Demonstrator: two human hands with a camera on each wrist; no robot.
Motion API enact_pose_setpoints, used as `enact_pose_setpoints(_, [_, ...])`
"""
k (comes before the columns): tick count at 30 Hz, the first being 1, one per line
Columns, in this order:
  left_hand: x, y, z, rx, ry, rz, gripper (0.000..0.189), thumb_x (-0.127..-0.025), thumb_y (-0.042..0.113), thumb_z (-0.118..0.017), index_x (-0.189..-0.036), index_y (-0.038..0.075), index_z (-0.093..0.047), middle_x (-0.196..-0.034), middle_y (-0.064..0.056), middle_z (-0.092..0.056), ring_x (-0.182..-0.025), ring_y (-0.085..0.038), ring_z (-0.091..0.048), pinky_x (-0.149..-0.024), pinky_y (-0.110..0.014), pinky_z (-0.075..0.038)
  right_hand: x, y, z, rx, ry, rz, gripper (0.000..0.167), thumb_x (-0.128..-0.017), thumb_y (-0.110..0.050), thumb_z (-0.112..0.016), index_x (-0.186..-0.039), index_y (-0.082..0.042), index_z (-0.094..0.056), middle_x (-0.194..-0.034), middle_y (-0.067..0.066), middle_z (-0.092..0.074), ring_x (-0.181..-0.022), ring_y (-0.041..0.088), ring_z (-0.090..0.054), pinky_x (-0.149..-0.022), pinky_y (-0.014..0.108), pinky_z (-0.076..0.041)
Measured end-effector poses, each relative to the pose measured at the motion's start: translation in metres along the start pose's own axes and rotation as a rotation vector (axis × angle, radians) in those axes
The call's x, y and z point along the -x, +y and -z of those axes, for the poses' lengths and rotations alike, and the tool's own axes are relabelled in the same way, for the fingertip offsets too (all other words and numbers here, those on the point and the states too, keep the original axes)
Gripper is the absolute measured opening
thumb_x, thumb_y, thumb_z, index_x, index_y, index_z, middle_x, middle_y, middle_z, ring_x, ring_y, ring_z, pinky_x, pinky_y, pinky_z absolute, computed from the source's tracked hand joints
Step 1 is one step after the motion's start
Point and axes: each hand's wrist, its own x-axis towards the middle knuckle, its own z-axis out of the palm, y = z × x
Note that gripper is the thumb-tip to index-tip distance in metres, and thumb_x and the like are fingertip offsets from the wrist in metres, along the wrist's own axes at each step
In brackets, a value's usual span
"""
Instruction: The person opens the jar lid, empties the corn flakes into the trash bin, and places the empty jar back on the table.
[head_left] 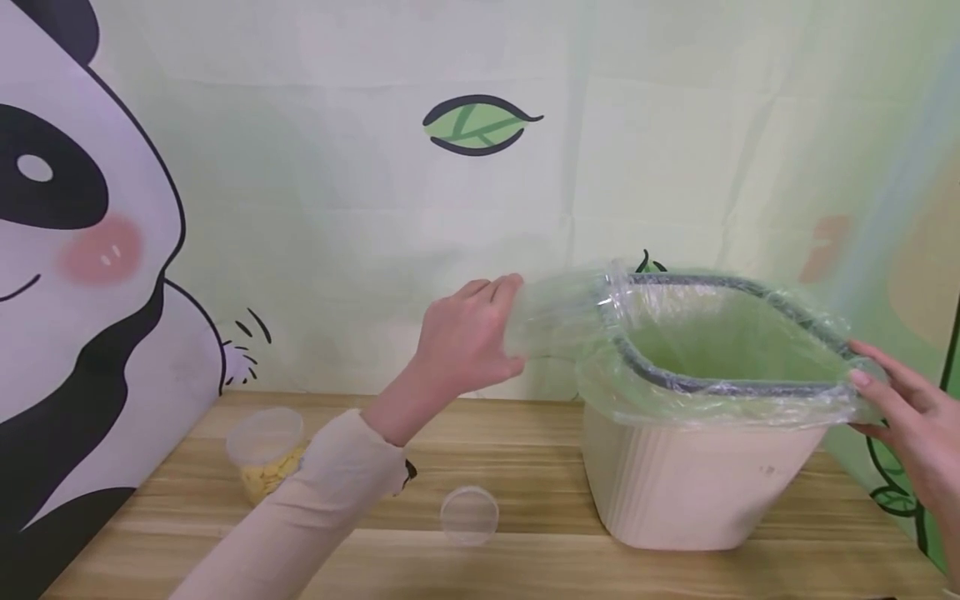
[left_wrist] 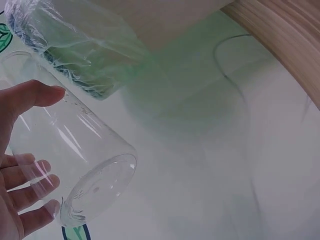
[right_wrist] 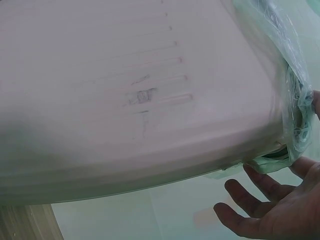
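Observation:
My left hand [head_left: 472, 333] grips a clear plastic jar [head_left: 558, 312] lying on its side in the air, one end at the left rim of a trash bin. In the left wrist view, the thumb and fingers wrap round the jar [left_wrist: 70, 135], and I see nothing inside it. The pale trash bin [head_left: 697, 483] has a grey rim and a thin green bag [head_left: 622, 392] folded over it. At the bin's right corner, my right hand [head_left: 915, 417] pinches the rim and bag. Its lower fingers spread free below the rim in the right wrist view.
A clear tub [head_left: 270, 467] with yellow pieces stands at the left on the wooden table [head_left: 525, 567], partly behind my left sleeve. A round clear lid [head_left: 469, 515] lies in front, left of the bin. Close behind hangs a pale green backdrop [head_left: 360, 208] with a panda.

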Motion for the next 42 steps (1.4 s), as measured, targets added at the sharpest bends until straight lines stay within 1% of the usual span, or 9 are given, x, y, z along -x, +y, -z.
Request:
enact_pose_setpoints(7, [0.010, -0.004, 0.001, -0.004, 0.001, 0.023, 0.071, -0.057, 0.037, -0.076, -0.118, 0.006, -0.055, -0.096, -0.005, -0.068, -0.084, -0.019, -0.062, -0.038, -0.023, -0.036, 0.003, -0.003, -0.005, 0.128, -0.005, -0.022, 0.052, -0.098, -0.022, -0.038, -0.145, -0.028, -0.017, -0.153, 0.000, 0.002, -0.084, -0.019, -0.042, -0.097, 0.052, -0.028])
enact_pose_setpoints(12, [0.018, -0.008, 0.002, 0.012, -0.001, 0.055, 0.073, -0.057, 0.039, -0.078, -0.118, 0.006, -0.055, -0.100, -0.006, -0.067, -0.091, -0.020, -0.063, -0.040, -0.026, -0.042, 0.003, -0.005, -0.005, 0.134, 0.002, -0.022, 0.052, -0.097, -0.023, -0.039, -0.145, -0.028, -0.019, -0.153, -0.001, 0.002, -0.085, -0.019, -0.043, -0.091, 0.034, -0.037])
enact_pose_setpoints(17, [0.027, -0.012, 0.003, 0.037, -0.020, 0.094, 0.075, -0.056, 0.040, -0.079, -0.119, 0.007, -0.054, -0.102, -0.007, -0.067, -0.094, -0.020, -0.062, -0.044, -0.028, -0.046, -0.001, 0.004, -0.001, 0.132, 0.004, -0.016, 0.052, -0.097, -0.020, -0.040, -0.144, -0.027, -0.021, -0.153, 0.000, 0.000, -0.083, -0.017, -0.046, -0.065, 0.013, -0.037])
enact_pose_setpoints(21, [0.035, -0.016, 0.004, 0.052, -0.028, 0.119, 0.076, -0.055, 0.039, -0.079, -0.119, 0.007, -0.053, -0.103, -0.008, -0.066, -0.092, -0.021, -0.062, -0.045, -0.029, -0.047, -0.007, 0.021, 0.003, 0.040, -0.009, 0.006, 0.051, -0.097, -0.017, -0.041, -0.144, -0.027, -0.023, -0.153, -0.003, -0.003, -0.082, -0.013, -0.050, -0.084, 0.026, -0.043])
enact_pose_setpoints(24, [0.040, -0.017, 0.004, 0.067, -0.033, 0.129, 0.078, -0.055, 0.038, -0.080, -0.120, 0.006, -0.053, -0.104, -0.009, -0.066, -0.093, -0.022, -0.062, -0.046, -0.029, -0.048, -0.007, 0.025, 0.003, 0.024, -0.017, 0.010, 0.050, -0.097, -0.019, -0.040, -0.144, -0.029, -0.024, -0.152, -0.006, -0.004, -0.084, -0.013, -0.050, -0.093, 0.054, -0.034])
enact_pose_setpoints(31, [0.051, -0.019, 0.002, 0.106, -0.041, 0.154, 0.077, -0.055, 0.038, -0.079, -0.119, 0.005, -0.053, -0.105, -0.009, -0.065, -0.093, -0.024, -0.062, -0.045, -0.030, -0.047, -0.002, 0.009, 0.001, 0.124, -0.002, -0.009, 0.052, -0.097, -0.019, -0.040, -0.144, -0.027, -0.021, -0.153, 0.001, -0.006, -0.081, -0.015, -0.049, -0.061, 0.009, -0.037])
enact_pose_setpoints(37, [0.063, -0.020, -0.002, 0.156, -0.031, 0.184, 0.075, -0.056, 0.039, -0.077, -0.118, 0.003, -0.054, -0.099, -0.011, -0.067, -0.090, -0.025, -0.063, -0.045, -0.029, -0.047, 0.001, -0.003, -0.001, 0.086, -0.003, -0.004, 0.052, -0.097, -0.017, -0.041, -0.144, -0.025, -0.023, -0.127, -0.008, -0.039, -0.077, -0.012, -0.052, -0.059, 0.007, -0.036])
enact_pose_setpoints(40, [0.069, -0.021, -0.004, 0.170, -0.019, 0.195, 0.076, -0.056, 0.039, -0.076, -0.118, 0.002, -0.054, -0.095, -0.012, -0.067, -0.087, -0.025, -0.063, -0.047, -0.031, -0.049, 0.000, 0.000, 0.000, 0.067, -0.006, 0.001, 0.052, -0.096, -0.016, -0.042, -0.144, -0.024, -0.023, -0.107, -0.023, -0.037, -0.075, -0.010, -0.053, -0.058, 0.007, -0.036])
enact_pose_setpoints(42, [0.073, -0.021, -0.006, 0.171, -0.007, 0.200, 0.076, -0.055, 0.039, -0.077, -0.117, 0.003, -0.054, -0.094, -0.013, -0.066, -0.086, -0.025, -0.063, -0.047, -0.032, -0.049, 0.000, 0.000, 0.001, 0.076, -0.007, 0.001, 0.052, -0.097, -0.017, -0.042, -0.144, -0.024, -0.023, -0.115, -0.019, -0.039, -0.076, -0.010, -0.053, -0.058, 0.007, -0.035])
